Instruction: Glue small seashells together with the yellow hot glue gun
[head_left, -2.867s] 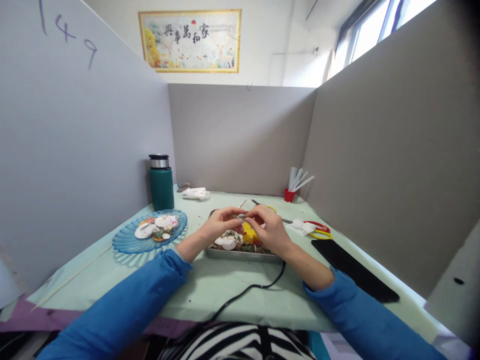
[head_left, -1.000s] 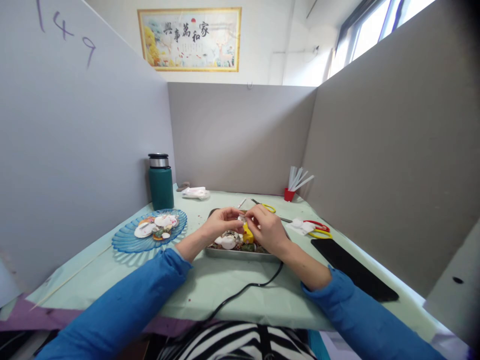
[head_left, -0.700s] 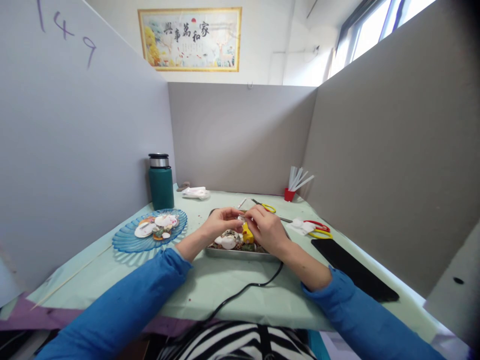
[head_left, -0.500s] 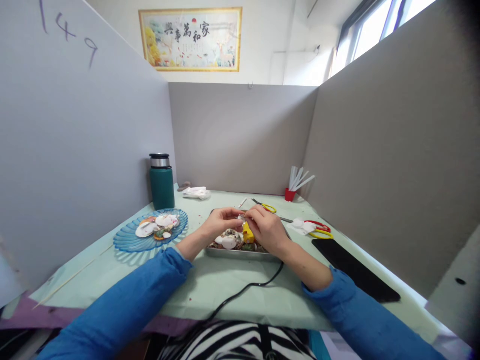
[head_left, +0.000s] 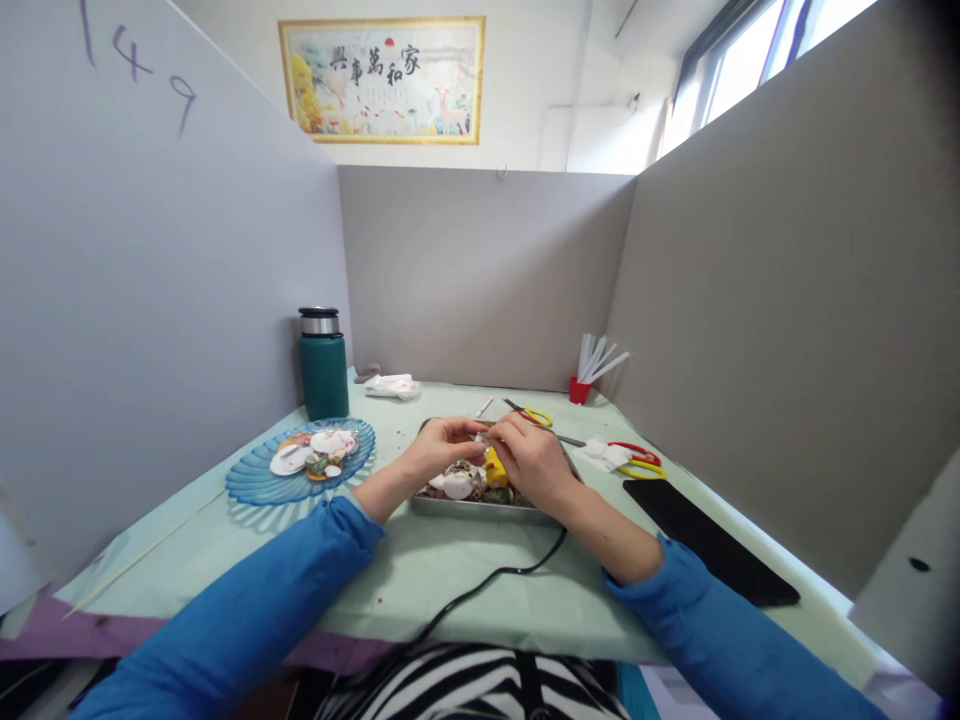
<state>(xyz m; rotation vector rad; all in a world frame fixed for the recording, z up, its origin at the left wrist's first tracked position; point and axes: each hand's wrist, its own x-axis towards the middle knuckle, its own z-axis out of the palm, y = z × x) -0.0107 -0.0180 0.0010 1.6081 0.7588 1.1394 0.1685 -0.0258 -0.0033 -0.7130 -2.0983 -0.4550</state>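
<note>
Over a shallow metal tray (head_left: 472, 508), my left hand (head_left: 442, 447) and my right hand (head_left: 534, 462) meet with their fingertips almost touching. Both are closed in a pinch on something small and pale, mostly hidden by the fingers. Shells (head_left: 456, 482), white and mottled, lie in the tray below. A yellow tool (head_left: 495, 468), probably a glue gun, rests among them under my right hand, partly covered. From the tray's near right corner a black cord (head_left: 499, 572) runs towards me.
A blue plate (head_left: 251, 480) with shells and a green bottle (head_left: 324, 375) stand left. A white plastic packet (head_left: 394, 386) lies behind. To the right are scissors (head_left: 639, 468), more scissors (head_left: 536, 416), a red cup (head_left: 579, 390) of white sticks and a black phone-like slab (head_left: 709, 540). Grey partitions (head_left: 487, 270) enclose the table.
Almost nothing differs. The fingers of my right hand have shifted very slightly against the small piece, and both hands stay over the tray.
</note>
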